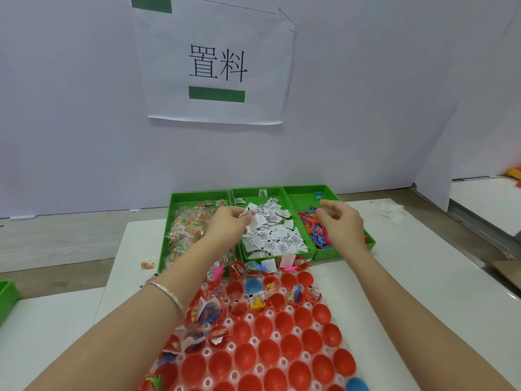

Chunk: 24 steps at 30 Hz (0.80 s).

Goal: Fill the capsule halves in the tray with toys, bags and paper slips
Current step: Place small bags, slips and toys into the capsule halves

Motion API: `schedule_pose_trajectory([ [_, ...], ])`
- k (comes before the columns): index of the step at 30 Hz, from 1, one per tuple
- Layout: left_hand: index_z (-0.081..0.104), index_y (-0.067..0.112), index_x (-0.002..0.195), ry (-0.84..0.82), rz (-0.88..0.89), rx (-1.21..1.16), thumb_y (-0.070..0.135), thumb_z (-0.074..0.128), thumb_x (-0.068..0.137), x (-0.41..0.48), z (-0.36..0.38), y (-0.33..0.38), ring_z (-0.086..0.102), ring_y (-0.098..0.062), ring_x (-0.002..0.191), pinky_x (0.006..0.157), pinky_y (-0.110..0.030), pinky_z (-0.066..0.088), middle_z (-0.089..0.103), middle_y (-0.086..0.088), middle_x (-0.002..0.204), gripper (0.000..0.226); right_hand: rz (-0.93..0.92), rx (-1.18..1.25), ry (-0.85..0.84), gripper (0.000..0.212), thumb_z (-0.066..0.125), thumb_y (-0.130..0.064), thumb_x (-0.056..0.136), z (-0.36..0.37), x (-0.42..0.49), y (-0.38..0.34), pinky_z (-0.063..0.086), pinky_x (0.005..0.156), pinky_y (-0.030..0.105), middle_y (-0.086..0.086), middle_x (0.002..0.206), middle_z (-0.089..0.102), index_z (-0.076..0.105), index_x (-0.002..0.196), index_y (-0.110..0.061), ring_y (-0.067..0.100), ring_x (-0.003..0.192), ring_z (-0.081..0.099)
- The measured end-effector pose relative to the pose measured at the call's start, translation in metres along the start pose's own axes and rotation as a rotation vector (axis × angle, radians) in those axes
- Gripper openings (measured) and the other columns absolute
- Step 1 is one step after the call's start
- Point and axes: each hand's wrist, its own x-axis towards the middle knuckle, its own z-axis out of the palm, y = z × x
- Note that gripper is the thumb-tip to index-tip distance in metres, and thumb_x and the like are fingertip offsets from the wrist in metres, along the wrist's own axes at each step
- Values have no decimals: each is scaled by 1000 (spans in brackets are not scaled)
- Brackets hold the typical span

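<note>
A clear tray (255,341) holds many red capsule halves (269,352) and a blue one (253,286); those at the far end and left side hold toys, bags and slips. Three green bins stand behind it: clear bags (186,235) on the left, white paper slips (275,235) in the middle, small plastic toys (317,232) on the right. My left hand (228,224) pinches a paper slip at the slips bin's left edge. Over the toys bin hovers my right hand (339,221), fingers curled down; I cannot tell if it holds a toy.
A white wall with a printed sign (217,63) rises just behind the bins. One stray bag (148,265) lies on the white table left of the bins. Another green bin (7,297) sits at the far left edge. Crumpled white material (392,211) lies at the right.
</note>
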Motion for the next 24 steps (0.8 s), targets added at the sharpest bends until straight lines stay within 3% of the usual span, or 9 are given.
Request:
schedule_pose_trajectory([
  [4, 65, 15, 82, -4, 15, -45, 10, 58, 94, 3, 10, 3, 63, -9, 62, 51, -19, 44, 65, 2, 95, 14, -115, -15, -300, 28, 53, -12, 95, 19, -12, -9, 37, 47, 10, -11, 80, 63, 66, 119, -20, -2, 52, 45],
  [8, 67, 21, 88, -67, -7, -103, 17, 57, 96, 5, 15, 4, 68, -9, 69, 56, -21, 47, 72, 6, 89, 13, -164, -119, -452, 42, 50, -19, 96, 43, -14, -20, 37, 59, 17, -9, 79, 56, 50, 136, -32, 3, 59, 46],
  [10, 69, 20, 88, -102, -5, -95, 17, 58, 96, 5, 17, 4, 69, -7, 68, 54, -19, 48, 73, 6, 84, 14, -118, -66, -526, 38, 52, -20, 96, 49, -11, -25, 41, 64, 22, -11, 80, 59, 55, 133, -31, 6, 66, 50],
  [12, 69, 19, 85, -79, 3, -83, 16, 59, 96, 6, 17, 3, 69, -6, 66, 52, -18, 47, 74, 6, 81, 15, -99, -9, -539, 26, 54, -18, 95, 52, -9, -27, 43, 66, 25, -8, 81, 65, 68, 114, -29, 9, 67, 52],
  [15, 70, 16, 84, -18, 3, -74, 17, 61, 94, 8, 16, 1, 69, -6, 64, 54, -20, 48, 74, 3, 82, 13, -64, 76, -475, 23, 55, -13, 94, 51, -7, -27, 43, 63, 25, -6, 77, 64, 69, 99, -31, 8, 64, 50],
  [19, 70, 13, 86, 25, 1, -82, 18, 62, 93, 11, 18, 1, 69, -5, 63, 54, -20, 48, 73, 3, 79, 12, -115, 122, -486, 26, 66, -20, 89, 44, -10, -27, 46, 65, 15, -8, 74, 63, 66, 105, -40, -1, 64, 54],
  [24, 70, 13, 79, 38, 9, -80, 16, 61, 93, 9, 24, 5, 68, -6, 61, 54, -19, 51, 73, -4, 76, 17, -142, 34, -489, 34, 73, -26, 84, 43, -17, -29, 53, 80, 31, 1, 85, 69, 65, 116, -29, 13, 78, 63],
])
